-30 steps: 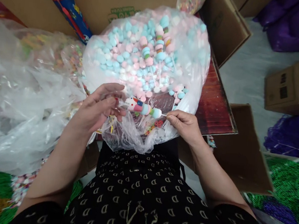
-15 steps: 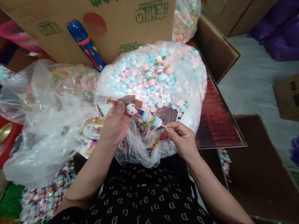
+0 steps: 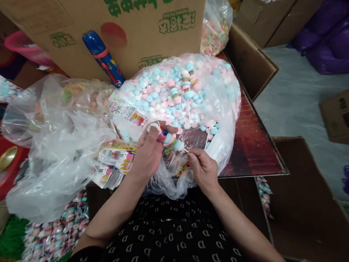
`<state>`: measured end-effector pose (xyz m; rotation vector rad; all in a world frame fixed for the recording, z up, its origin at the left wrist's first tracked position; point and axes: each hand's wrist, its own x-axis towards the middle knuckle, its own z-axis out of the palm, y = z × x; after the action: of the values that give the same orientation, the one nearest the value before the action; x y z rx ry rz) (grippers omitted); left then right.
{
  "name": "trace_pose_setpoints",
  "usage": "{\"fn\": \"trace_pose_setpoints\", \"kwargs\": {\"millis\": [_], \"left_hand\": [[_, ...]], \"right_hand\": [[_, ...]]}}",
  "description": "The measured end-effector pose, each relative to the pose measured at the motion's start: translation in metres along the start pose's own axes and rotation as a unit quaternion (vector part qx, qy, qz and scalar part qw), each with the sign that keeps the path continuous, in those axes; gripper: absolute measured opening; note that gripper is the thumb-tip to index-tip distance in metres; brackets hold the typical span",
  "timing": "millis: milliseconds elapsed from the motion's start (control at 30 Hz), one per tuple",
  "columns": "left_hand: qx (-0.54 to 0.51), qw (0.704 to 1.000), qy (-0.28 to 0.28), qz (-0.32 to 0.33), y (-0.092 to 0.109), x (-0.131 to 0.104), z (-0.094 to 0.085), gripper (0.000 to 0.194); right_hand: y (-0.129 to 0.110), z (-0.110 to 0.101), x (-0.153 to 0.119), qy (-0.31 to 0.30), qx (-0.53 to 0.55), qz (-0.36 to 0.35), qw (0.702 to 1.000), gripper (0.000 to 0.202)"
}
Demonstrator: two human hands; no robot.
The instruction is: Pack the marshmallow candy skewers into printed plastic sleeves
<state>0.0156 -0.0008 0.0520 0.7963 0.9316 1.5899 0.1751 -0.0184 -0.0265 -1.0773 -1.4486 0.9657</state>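
With both hands bare over the open candy bag (image 3: 155,100), you hold a candy skewer (image 3: 177,145) low across its near edge. Its long axis slants from your left fingers, at the upper left, to your right fingers, at the lower right, the white stick (image 3: 186,150) pointing toward your right hand (image 3: 203,169). Those right fingers pinch the stick near its end, while your left hand (image 3: 149,149) grips the printed wrapper (image 3: 132,115) around the skewer's far end, its clear length trailing up and left beyond your thumb. Pink, blue and green pieces show between the hands; how far the wrapper reaches over them is hard to tell. Three more skewers (image 3: 173,93) lie on the loose candy, beyond your hands. Spare wrappers (image 3: 112,170) are stacked just left of your left wrist, and a blue case (image 3: 103,58) leans by the carton (image 3: 147,33) on the worktop (image 3: 249,150).
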Motion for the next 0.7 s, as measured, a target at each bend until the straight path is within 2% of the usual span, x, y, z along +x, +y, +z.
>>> {"fn": "trace_pose_setpoints", "kwargs": {"millis": [233, 300, 400, 467, 533, 600, 700], "left_hand": [[0.014, 0.998, -0.022, -0.055, 0.0, -0.005, -0.002, 0.035], [0.01, 0.997, -0.031, -0.064, 0.005, -0.003, -0.007, 0.043], [-0.008, 0.999, -0.025, -0.043, 0.015, 0.002, -0.013, 0.059], [-0.011, 1.0, -0.014, -0.017, 0.018, 0.005, -0.014, 0.055], [-0.002, 1.0, -0.002, 0.0, 0.019, 0.007, -0.011, 0.042], [0.002, 1.0, 0.008, -0.002, 0.016, 0.006, -0.007, 0.032], [-0.01, 1.0, 0.017, -0.013, 0.011, 0.002, -0.001, 0.029]], "right_hand": [[0.001, 0.012, -0.003, -0.061, 0.158, 0.111, 0.979, 0.04], [0.002, 0.011, -0.003, -0.066, 0.19, 0.128, 0.971, 0.042], [0.002, 0.01, -0.003, -0.069, 0.196, 0.127, 0.97, 0.044], [0.001, 0.01, -0.003, -0.073, 0.182, 0.121, 0.973, 0.043], [0.0, 0.012, -0.004, -0.079, 0.17, 0.116, 0.975, 0.042], [0.0, 0.013, -0.005, -0.085, 0.157, 0.109, 0.978, 0.04], [0.0, 0.013, -0.007, -0.074, 0.111, 0.079, 0.988, 0.035]]}}
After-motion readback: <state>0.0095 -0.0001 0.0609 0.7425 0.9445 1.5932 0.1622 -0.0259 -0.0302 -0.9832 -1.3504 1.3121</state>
